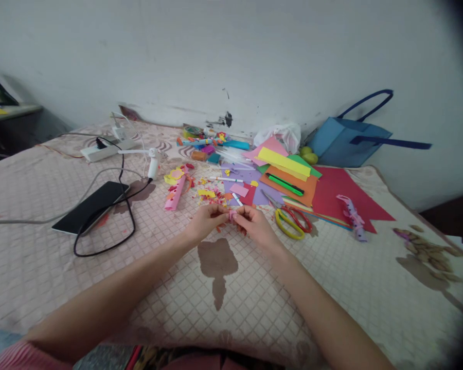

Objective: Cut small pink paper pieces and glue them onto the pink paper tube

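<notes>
Between the fingertips of my left hand point(209, 222) and my right hand point(253, 226) is a small pink piece of paper point(232, 216). Both hands pinch it just above the cloth; its exact shape is partly hidden by the fingers. Colourful paper scraps point(212, 198) lie scattered just beyond the hands. Right of my right hand rest scissors with yellow and red handles point(291, 223), blades pointing away. A pink paper roll point(176, 194) with yellow and red cut-outs lies to the left.
Coloured paper sheets point(355, 198) and a green cutter point(285, 185) lie right of centre. A white glue gun point(153, 165), a black tablet-like device point(92, 208) and loops of cable are at left. A blue bag point(345, 141) leans at the wall; peanuts point(428, 252) lie far right.
</notes>
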{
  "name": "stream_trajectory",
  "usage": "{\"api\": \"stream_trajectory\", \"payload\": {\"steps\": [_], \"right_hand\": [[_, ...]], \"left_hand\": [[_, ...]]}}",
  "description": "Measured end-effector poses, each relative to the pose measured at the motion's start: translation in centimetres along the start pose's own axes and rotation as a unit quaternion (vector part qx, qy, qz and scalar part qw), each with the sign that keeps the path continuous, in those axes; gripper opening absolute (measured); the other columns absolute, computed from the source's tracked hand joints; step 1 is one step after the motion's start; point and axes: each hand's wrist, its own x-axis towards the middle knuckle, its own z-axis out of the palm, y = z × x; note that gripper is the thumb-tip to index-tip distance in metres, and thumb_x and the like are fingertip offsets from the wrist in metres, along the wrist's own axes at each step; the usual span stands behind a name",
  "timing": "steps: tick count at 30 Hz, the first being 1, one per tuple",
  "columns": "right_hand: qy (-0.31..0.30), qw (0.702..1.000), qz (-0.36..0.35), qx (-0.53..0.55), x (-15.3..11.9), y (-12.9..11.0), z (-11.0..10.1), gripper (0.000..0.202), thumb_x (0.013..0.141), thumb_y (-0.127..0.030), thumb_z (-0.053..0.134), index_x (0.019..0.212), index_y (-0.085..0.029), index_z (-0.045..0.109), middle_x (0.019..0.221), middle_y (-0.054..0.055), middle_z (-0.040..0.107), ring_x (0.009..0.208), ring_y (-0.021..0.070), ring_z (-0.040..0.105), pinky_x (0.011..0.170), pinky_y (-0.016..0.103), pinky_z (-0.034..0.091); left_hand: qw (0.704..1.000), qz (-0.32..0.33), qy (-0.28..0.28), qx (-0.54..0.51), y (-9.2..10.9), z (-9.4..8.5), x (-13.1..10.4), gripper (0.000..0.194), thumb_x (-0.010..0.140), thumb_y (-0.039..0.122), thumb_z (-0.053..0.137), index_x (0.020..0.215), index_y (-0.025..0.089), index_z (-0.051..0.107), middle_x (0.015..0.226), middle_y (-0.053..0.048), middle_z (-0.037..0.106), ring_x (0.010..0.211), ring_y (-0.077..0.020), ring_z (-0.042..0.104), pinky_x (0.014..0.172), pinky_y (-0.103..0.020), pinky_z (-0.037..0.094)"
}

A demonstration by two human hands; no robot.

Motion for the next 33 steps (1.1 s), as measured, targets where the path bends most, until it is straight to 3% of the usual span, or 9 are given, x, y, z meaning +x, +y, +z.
{"api": "stream_trajectory", "payload": {"steps": [17,28,33], "right_hand": [[0.051,0.987,-0.091,-0.121,-0.45,-0.41,0.29,0.018,0.079,-0.034,0.056,0.072,-0.018,0.056,0.063,-0.001,0.056,0.049,0.0099,0.047,0.045,0.022,0.038],[0.063,0.986,-0.102,-0.114,-0.60,-0.67,0.39,0.016,0.080,-0.032,0.055,0.073,-0.018,0.057,0.063,-0.001,0.056,0.048,0.0096,0.046,0.046,0.022,0.038],[0.063,0.985,-0.111,-0.115,-0.64,-0.60,0.39,0.015,0.081,-0.031,0.055,0.075,-0.018,0.057,0.063,-0.001,0.056,0.049,0.0100,0.048,0.048,0.023,0.039]], "left_hand": [[0.998,0.044,0.039,0.019,0.10,-0.02,-0.02,0.019,0.065,0.028,0.070,0.076,0.013,0.071,0.070,-0.004,0.070,0.065,-0.0136,0.063,0.064,-0.024,0.050],[0.995,0.081,0.028,0.047,0.32,0.29,-0.51,0.017,0.071,0.026,0.065,0.081,0.014,0.072,0.076,-0.006,0.071,0.068,-0.0145,0.064,0.066,-0.025,0.051],[0.991,0.109,0.049,0.067,0.20,0.37,-0.60,0.016,0.071,0.023,0.064,0.082,0.014,0.071,0.079,-0.006,0.072,0.071,-0.0159,0.065,0.068,-0.027,0.052]]}}
